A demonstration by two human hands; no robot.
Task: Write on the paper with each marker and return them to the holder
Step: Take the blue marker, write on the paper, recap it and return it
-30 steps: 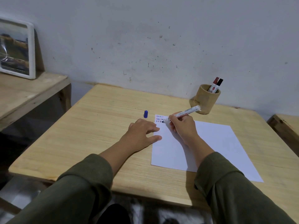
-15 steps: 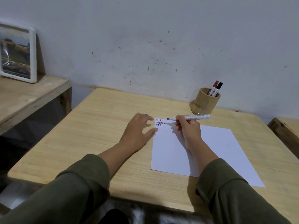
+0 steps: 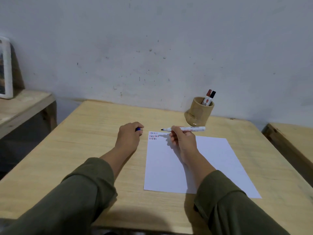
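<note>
Above the paper point(image 3: 186, 163), the right hand point(image 3: 183, 141) is pinching the light, stiff marker point(image 3: 184, 128) mid-barrel while the left hand point(image 3: 128, 138) is gripping its cap point(image 3: 138, 129).

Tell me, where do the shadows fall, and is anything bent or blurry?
Head view: soft dim light; the right hand and marker cast a faint shadow on the paper; the wide lens bows the table edges; the small marks are blurred.

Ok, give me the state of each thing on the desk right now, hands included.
Marker: uncapped, lifted off the paper, roughly level.
Blue cap: off the marker, pinched by the left hand.
Left hand: curled round the cap.
Right hand: gripping the marker.
Paper: flat, marks in one far corner.
Holder: upright, two capped markers inside.
</note>
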